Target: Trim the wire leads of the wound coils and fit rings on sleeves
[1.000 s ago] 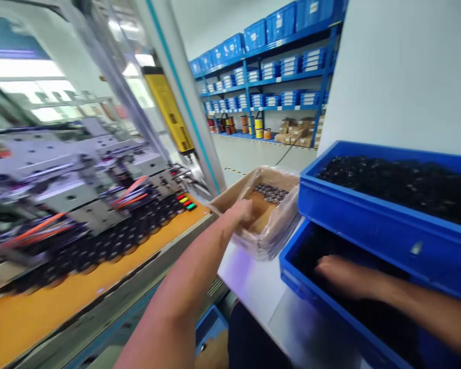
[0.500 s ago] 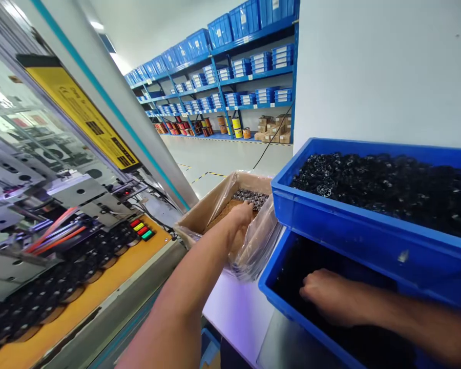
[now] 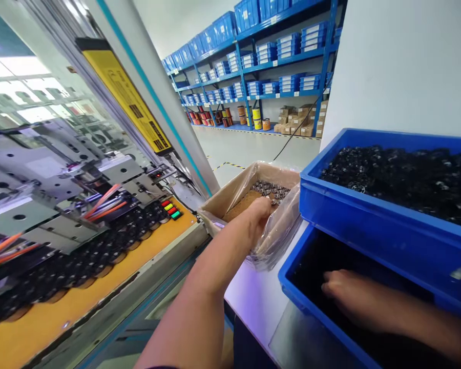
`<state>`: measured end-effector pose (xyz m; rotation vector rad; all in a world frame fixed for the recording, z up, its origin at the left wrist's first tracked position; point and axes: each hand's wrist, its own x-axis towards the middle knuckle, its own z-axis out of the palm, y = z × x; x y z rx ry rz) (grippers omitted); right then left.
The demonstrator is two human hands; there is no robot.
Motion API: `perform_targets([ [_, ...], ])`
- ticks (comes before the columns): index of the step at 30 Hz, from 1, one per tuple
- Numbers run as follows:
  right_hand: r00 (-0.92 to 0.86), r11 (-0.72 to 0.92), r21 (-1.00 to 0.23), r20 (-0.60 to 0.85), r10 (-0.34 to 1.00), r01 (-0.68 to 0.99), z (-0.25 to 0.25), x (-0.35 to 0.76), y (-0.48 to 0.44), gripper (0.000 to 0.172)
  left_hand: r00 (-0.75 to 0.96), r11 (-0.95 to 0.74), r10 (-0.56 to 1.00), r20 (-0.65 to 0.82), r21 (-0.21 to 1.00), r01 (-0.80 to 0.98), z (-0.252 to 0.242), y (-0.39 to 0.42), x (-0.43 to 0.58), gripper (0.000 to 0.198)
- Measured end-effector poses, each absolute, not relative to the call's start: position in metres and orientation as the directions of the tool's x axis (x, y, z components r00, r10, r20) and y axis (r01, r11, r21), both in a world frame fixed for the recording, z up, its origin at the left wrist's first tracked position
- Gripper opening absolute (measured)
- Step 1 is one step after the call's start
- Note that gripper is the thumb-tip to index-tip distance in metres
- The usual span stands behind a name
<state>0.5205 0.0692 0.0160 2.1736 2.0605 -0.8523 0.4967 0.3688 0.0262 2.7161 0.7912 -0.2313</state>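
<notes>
My left hand (image 3: 262, 207) reaches into a plastic-lined cardboard box (image 3: 215, 205). Its fingers are closed at the edge of several small metal parts (image 3: 271, 189), which stand in rows on a brown layer. Whatever sits between the fingertips is too small to make out. Inside the lower blue bin (image 3: 292, 292) is my right hand (image 3: 341, 287), low over the dark contents. Motion smears it and its fingertips are lost in the dark, so its grip does not show.
An upper blue bin (image 3: 369, 205) full of black parts (image 3: 399, 174) overhangs the lower one. At left stands a machine (image 3: 115, 169) with black pieces in a row on an orange bed (image 3: 80, 302). Blue shelving (image 3: 242, 66) lines the background.
The view has swung left, so the scene sits further right. My left hand stays at the metal parts in the box, and my right hand stays inside the lower bin.
</notes>
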Motion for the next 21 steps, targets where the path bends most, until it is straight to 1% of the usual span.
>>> perform_targets([
  [2,0.016,-0.146,-0.259,-0.446,0.895,0.955,0.024,0.518,0.073,0.035,0.832,-0.775,0.531,-0.157,0.307,0.552,0.043,0.365,0.49,0.033],
  [3,0.027,-0.15,-0.236,-0.456,0.89,0.96,0.027,0.516,0.074,0.036,0.83,-0.762,0.548,-0.102,0.349,0.546,0.054,0.362,0.483,0.032],
  [7,0.049,-0.154,-0.216,-0.426,0.903,0.964,0.031,0.514,0.074,0.038,0.785,-0.729,0.591,0.186,0.54,0.421,0.093,0.334,0.423,0.021],
  [9,0.04,-0.125,-0.209,-0.372,0.927,0.97,0.027,0.517,0.072,0.037,0.73,-0.709,0.609,0.309,0.626,0.326,0.102,0.306,0.374,0.023],
  [12,-0.008,-0.029,-0.193,-0.192,0.981,0.981,0.02,0.521,0.071,0.03,0.641,-0.663,0.65,0.408,0.717,0.216,0.095,0.255,0.299,0.026],
  [13,-0.02,-0.005,-0.192,-0.127,0.992,0.981,0.019,0.522,0.071,0.027,0.607,-0.636,0.667,0.433,0.755,0.16,0.088,0.238,0.276,0.027],
  [14,-0.022,0.008,-0.193,-0.07,0.997,0.981,0.019,0.521,0.071,0.025,0.549,-0.581,0.699,0.458,0.811,0.063,0.081,0.222,0.256,0.026],
  [16,-0.003,0.007,-0.202,0.02,1.0,0.979,0.025,0.518,0.071,0.022,0.433,-0.499,0.769,0.471,0.865,-0.054,0.067,0.195,0.224,0.022],
  [17,0.012,0.0,-0.209,0.06,0.998,0.978,0.03,0.516,0.072,0.022,0.381,-0.471,0.8,0.464,0.878,-0.081,0.061,0.184,0.212,0.021],
  [19,0.041,-0.002,-0.225,0.171,0.984,0.974,0.043,0.507,0.072,0.02,0.317,-0.457,0.832,0.455,0.886,-0.073,0.053,0.167,0.193,0.02],
  [21,0.058,0.009,-0.233,0.277,0.959,0.972,0.06,0.491,0.073,0.018,0.305,-0.46,0.838,0.452,0.887,-0.051,0.049,0.154,0.182,0.023],
])
